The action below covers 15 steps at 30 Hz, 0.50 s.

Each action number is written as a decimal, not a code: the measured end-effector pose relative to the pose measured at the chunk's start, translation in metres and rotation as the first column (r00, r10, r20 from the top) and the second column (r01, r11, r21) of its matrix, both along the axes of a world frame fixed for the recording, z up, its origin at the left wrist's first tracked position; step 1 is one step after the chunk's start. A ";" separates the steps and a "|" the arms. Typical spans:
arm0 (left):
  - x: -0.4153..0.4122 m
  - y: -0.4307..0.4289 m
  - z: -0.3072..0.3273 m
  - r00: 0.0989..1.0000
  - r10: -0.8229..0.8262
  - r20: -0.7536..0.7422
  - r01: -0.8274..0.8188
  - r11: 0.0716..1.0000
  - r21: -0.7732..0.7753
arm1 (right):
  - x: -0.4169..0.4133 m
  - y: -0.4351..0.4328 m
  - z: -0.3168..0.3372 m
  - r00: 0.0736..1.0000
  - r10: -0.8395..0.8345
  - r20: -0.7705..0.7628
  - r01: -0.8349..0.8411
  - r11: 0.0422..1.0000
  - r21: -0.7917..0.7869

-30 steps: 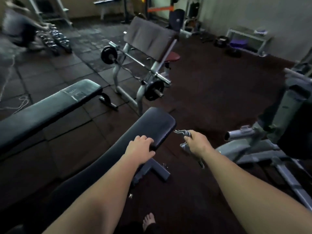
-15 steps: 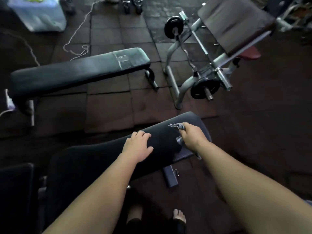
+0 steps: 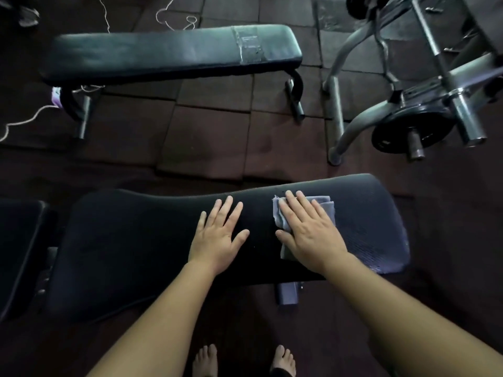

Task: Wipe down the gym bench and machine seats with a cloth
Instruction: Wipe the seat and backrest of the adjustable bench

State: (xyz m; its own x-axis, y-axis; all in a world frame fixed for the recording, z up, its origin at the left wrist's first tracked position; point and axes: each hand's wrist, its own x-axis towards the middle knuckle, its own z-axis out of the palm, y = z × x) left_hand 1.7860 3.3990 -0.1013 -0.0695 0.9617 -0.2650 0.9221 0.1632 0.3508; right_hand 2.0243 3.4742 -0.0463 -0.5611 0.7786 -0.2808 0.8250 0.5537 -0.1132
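A black padded gym bench [image 3: 130, 246] lies across the view right in front of me. My left hand [image 3: 220, 235] rests flat on its pad near the middle, fingers spread, holding nothing. My right hand [image 3: 307, 229] presses flat on a grey folded cloth [image 3: 325, 204] lying on the pad's right half. The cloth shows beyond my fingertips and under my thumb; most of it is hidden beneath the palm. The pad's right end looks paler and worn.
A second flat black bench [image 3: 168, 53] with taped pad stands parallel behind. A grey metal rack [image 3: 351, 123] with a barbell and a black weight plate [image 3: 413, 129] stands at the right. White cord [image 3: 24, 121] trails on the floor tiles. My bare feet [image 3: 245, 360] stand below.
My view has tilted down onto the near bench. My right hand has gone from gripping the bunched cloth to pressing it flat on the pad. My left hand has flattened.
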 end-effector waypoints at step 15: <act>-0.001 -0.007 -0.029 1.000 0.024 -0.004 -0.023 0.990 0.141 | -0.012 0.066 -0.012 0.985 -0.171 0.015 0.165 0.969 0.187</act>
State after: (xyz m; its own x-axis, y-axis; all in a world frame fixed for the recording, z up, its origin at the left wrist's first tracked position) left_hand 1.7851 3.3920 -0.1304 -0.0938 0.9875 -0.1269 0.9208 0.1345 0.3662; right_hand 2.0125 3.5401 -0.0586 -0.4114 0.9007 -0.1393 0.9093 0.4161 0.0048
